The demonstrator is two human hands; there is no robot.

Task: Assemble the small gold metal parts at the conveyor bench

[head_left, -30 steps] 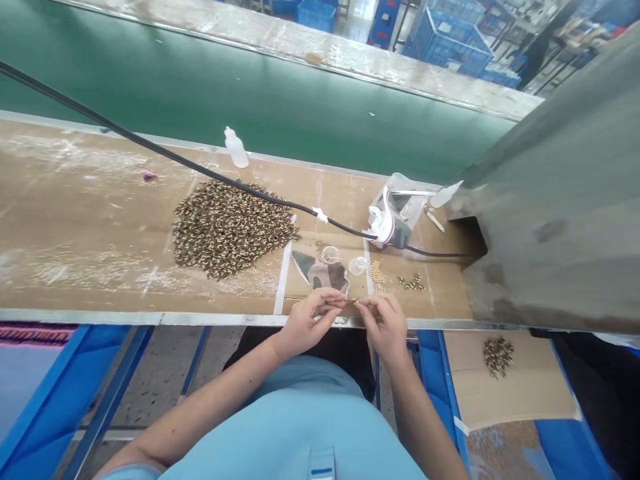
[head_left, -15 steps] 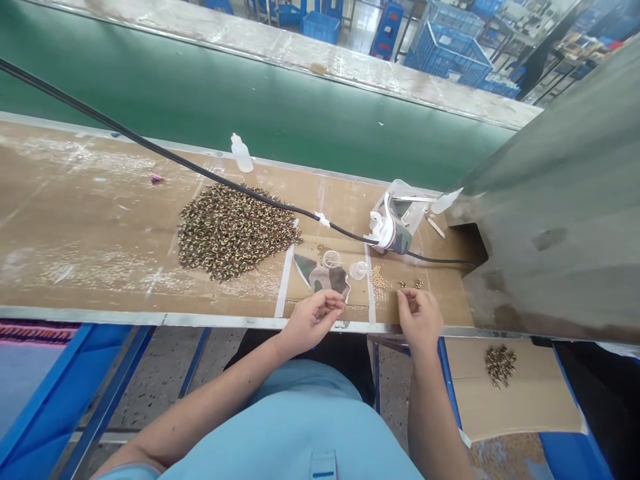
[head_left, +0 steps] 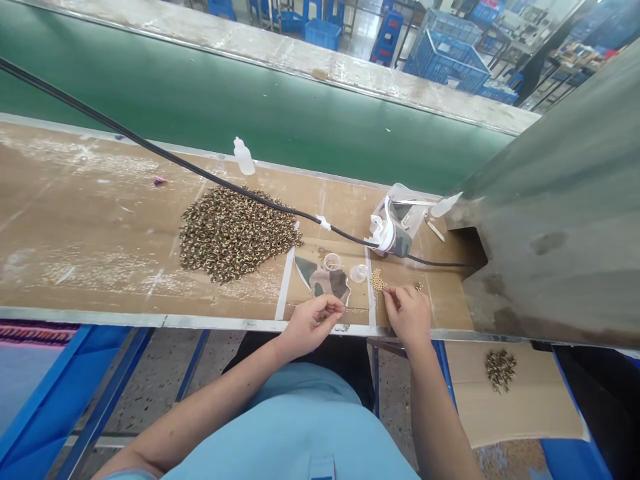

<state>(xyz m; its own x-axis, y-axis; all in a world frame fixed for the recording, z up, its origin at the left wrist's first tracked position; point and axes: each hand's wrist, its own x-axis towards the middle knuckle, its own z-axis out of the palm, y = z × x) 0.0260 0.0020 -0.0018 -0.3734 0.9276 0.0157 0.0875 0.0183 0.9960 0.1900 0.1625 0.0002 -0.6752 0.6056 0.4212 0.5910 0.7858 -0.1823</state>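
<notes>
On the far left, the tan, scuffed, cardboard-topped table point(head_left: 100, 233) carries a black cable point(head_left: 200, 177) running across it, and a broad heap of camouflage-patterned rings point(head_left: 235, 233) sits at about 10 o'clock from the left hand point(head_left: 313, 327). Behind the heap stands a plastic dropper bottle point(head_left: 244, 157). The left hand is closed, its fingers curled together over the table's metal front edge; whatever they pinch is hidden or too small to make out. At that hand's 12 o'clock lies a camouflage scrap point(head_left: 323, 280) inside a taped area, with two small clear cups beside it. The nearer cup point(head_left: 332, 261) seems to hold something small, though the view is too poor to be sure, and the other cup point(head_left: 359, 273) looks bare. The right hand point(head_left: 407, 317) is bent downward, its fingertips point(head_left: 389, 294) just beside a small pile of brass-coloured beads point(head_left: 379, 280) at its 11 o'clock; whether it grips a bead cannot be told. A few darker pieces point(head_left: 418, 287) lie at its 12 o'clock. Farther back, a clear plastic box point(head_left: 395, 217) holds a white fitting, partly hidden by the cable, and a second dropper bottle point(head_left: 445, 205) lies at its 3 o'clock. A grey sheet point(head_left: 560, 220) cuts off the view on the right.
</notes>
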